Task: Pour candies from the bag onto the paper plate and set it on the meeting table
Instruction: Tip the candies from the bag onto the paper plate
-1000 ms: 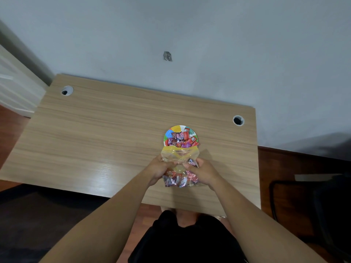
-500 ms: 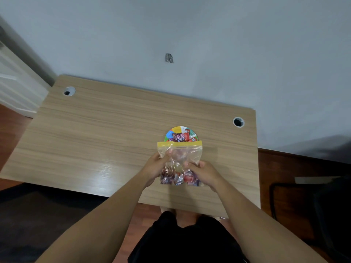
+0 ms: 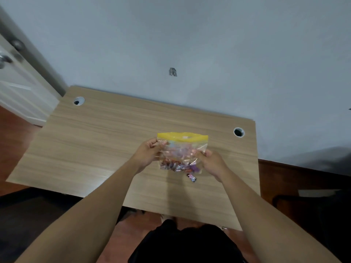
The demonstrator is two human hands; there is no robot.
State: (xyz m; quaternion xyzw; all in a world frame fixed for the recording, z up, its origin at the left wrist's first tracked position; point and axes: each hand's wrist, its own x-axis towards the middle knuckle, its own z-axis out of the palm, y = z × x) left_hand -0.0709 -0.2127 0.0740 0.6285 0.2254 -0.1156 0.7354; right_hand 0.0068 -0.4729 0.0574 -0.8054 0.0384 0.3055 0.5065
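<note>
I hold a clear zip bag (image 3: pixel 182 150) with a yellow top strip upright above the wooden table (image 3: pixel 95 145). Several wrapped candies lie in its bottom. My left hand (image 3: pixel 147 155) grips the bag's left edge and my right hand (image 3: pixel 210 161) grips its right edge. The bag's mouth faces up and away from me. The paper plate with candies is hidden behind the bag; only blurred colours show through the plastic. One wrapped candy (image 3: pixel 191 177) lies loose on the table just below the bag's right corner.
The table has a cable hole at the back left (image 3: pixel 78 101) and another at the back right (image 3: pixel 238 132). A grey wall stands right behind it. A white door (image 3: pixel 17 86) is at the left. A dark chair (image 3: pixel 313 215) stands at the right.
Both hands lifted the bag up and turned it upright, so it now covers the plate. My hands moved apart to the bag's side edges. A loose candy now shows on the table.
</note>
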